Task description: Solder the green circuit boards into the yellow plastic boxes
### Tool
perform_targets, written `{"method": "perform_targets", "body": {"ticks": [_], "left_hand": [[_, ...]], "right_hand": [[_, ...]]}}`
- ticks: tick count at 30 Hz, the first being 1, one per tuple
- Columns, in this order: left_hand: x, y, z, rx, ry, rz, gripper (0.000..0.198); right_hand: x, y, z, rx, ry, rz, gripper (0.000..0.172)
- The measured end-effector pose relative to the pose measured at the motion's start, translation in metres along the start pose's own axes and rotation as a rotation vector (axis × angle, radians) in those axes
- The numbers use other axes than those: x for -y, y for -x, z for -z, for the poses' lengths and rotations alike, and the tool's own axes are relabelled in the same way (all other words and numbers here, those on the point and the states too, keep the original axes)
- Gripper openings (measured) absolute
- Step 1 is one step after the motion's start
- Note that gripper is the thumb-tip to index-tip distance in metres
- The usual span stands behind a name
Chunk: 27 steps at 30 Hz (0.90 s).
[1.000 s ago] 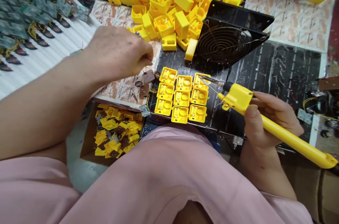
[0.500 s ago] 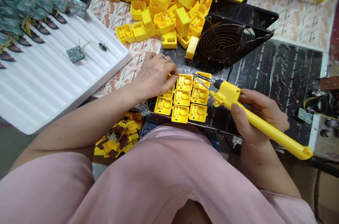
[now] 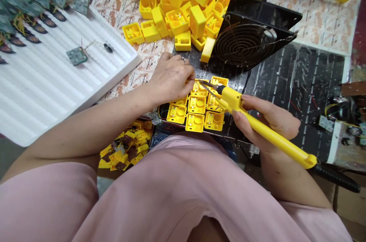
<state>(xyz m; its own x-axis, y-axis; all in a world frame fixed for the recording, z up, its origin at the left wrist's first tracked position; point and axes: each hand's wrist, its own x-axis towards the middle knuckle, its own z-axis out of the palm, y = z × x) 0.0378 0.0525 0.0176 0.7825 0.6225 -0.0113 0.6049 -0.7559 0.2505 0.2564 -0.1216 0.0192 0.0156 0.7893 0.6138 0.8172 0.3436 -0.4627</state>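
My right hand [image 3: 270,118] grips a yellow soldering iron [image 3: 265,137] with a black cable end. Its metal tip reaches left over an open yellow plastic case [image 3: 199,88] in the back row of a small block of such cases. Beside that case is my left hand [image 3: 174,76], a ring on one finger, with thumb and fingertips pinched together close to the iron's tip. What the pinch holds, if anything, is too small to make out. More open cases, such as a front one [image 3: 195,122], show small metal parts and a round perforated grille inside.
A black fan [image 3: 243,45] stands behind the cases, before a heap of yellow housings [image 3: 175,20]. On the left, a white ridged foam sheet [image 3: 57,93] carries circuit boards [image 3: 77,55] with wired speakers. Yellow parts [image 3: 126,150] lie below the table edge; electronics [image 3: 327,123] sit far right.
My right hand has brought the soldering iron leftward, so its tip is now at the back middle case by my left fingertips. My left hand has shifted slightly right.
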Motion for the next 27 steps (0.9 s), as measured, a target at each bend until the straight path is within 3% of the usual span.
{"method": "perform_targets", "body": {"ticks": [4,12,20,27], "left_hand": [[0.001,-0.001,0.002,0.002,0.021,-0.027,0.026],[-0.002,-0.006,0.005,0.042,-0.002,-0.052,0.029],[-0.003,-0.009,0.004,0.048,-0.036,-0.031,0.028],[0.008,-0.001,0.0,-0.057,-0.05,-0.115,0.027]], "right_hand": [[-0.005,-0.001,-0.005,-0.071,-0.091,0.098,0.018],[-0.003,-0.018,-0.006,0.001,-0.094,0.28,0.024],[-0.003,-0.014,0.007,0.015,-0.111,0.155,0.02],[-0.004,-0.011,0.003,-0.036,-0.119,0.154,0.024]]}}
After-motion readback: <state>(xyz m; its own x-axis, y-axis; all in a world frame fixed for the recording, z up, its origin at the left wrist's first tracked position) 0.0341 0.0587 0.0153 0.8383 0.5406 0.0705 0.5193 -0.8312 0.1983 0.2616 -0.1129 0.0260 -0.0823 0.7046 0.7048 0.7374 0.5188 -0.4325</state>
